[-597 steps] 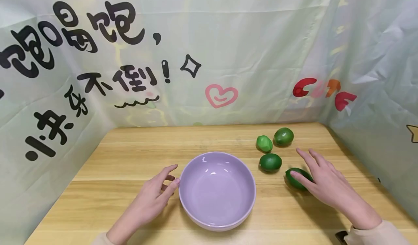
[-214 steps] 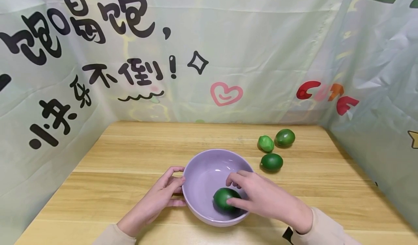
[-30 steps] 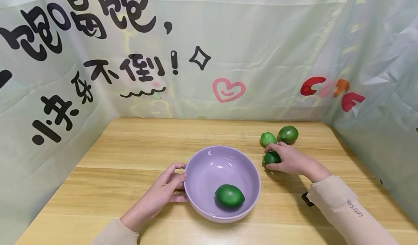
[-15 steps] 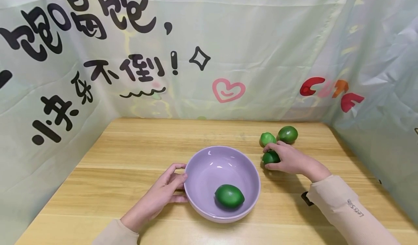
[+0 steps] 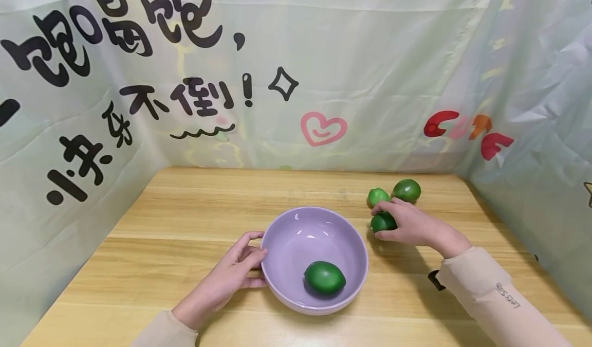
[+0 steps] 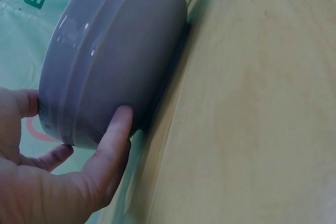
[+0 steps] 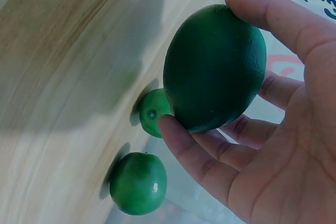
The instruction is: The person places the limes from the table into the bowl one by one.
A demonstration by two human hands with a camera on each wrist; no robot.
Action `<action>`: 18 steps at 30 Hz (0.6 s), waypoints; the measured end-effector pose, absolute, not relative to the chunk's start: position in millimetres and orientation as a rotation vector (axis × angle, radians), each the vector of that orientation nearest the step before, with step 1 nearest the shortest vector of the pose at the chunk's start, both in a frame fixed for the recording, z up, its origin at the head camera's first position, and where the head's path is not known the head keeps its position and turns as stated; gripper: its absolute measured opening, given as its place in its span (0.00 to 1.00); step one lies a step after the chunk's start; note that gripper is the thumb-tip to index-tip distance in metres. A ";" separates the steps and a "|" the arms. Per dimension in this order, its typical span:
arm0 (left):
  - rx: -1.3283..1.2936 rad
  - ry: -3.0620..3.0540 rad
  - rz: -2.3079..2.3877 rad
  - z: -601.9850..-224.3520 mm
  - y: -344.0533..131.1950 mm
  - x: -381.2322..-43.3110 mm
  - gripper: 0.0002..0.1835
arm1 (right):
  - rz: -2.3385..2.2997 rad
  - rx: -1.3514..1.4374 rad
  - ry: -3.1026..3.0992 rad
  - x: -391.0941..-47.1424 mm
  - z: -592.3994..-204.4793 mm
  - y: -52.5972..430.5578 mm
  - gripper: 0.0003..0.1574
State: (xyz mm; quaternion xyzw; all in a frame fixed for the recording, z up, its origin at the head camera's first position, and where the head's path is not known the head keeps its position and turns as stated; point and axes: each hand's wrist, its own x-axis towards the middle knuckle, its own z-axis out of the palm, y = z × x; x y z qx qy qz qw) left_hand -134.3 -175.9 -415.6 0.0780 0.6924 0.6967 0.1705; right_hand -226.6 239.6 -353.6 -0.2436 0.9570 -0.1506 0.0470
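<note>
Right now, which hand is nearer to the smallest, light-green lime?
Right hand: just in front of this lime. Left hand: farther, touching the left side of the purple bowl.

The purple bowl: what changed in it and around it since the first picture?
A dark green lime moved left into the purple bowl; the right hand let it go and now grips a second lime. The bowl, the left hand at its edge, the small light green lime and rearmost lime stayed roughly put.
</note>
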 end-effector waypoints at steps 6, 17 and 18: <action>0.226 1.970 1.977 -416.3 -175.9 -134.6 0.31 | -0.460 -0.747 2.901 -222.8 -348.8 235.1 0.30; 0.225 1.974 1.977 -419.0 -176.1 -135.7 0.32 | -0.469 -0.792 2.914 -220.5 -345.5 231.5 0.29; 0.224 1.974 1.978 -419.2 -176.2 -135.8 0.32 | -0.470 -0.799 2.916 -220.2 -345.1 231.1 0.29</action>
